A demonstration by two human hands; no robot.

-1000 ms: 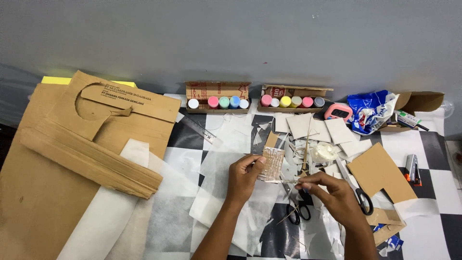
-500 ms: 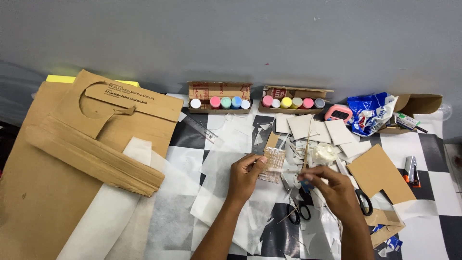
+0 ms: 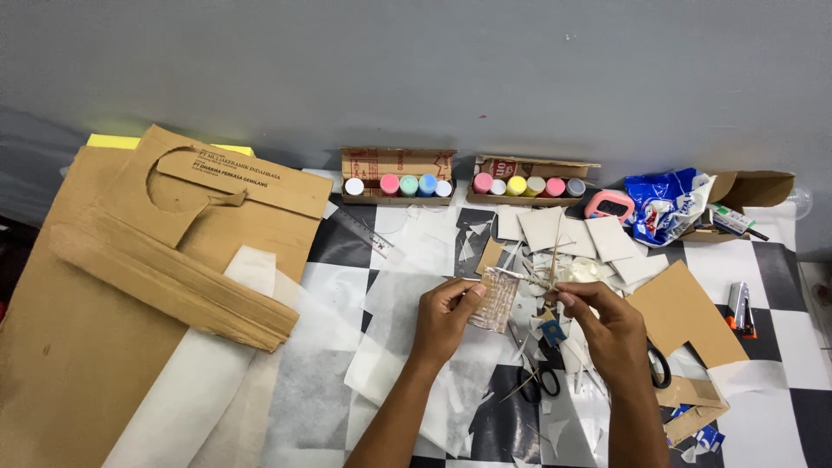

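From the head camera, the left hand [image 3: 446,316] pinches a small pale woven panel [image 3: 497,299] upright above the checkered table [image 3: 780,347], while the right hand [image 3: 607,325] is closed on thin wooden sticks [image 3: 553,251] that meet the panel's top edge (exactly how the fingers grip them is hard to tell). Black scissors [image 3: 539,380] lie just below the hands among paper scraps. 2 boxes of paint pots [image 3: 399,184] stand closed by the wall, apparently untouched; large cardboard sheets [image 3: 130,286] lie at left. Judging by this, assembly looks midway: panel made, sticks being joined, painting not yet begun.
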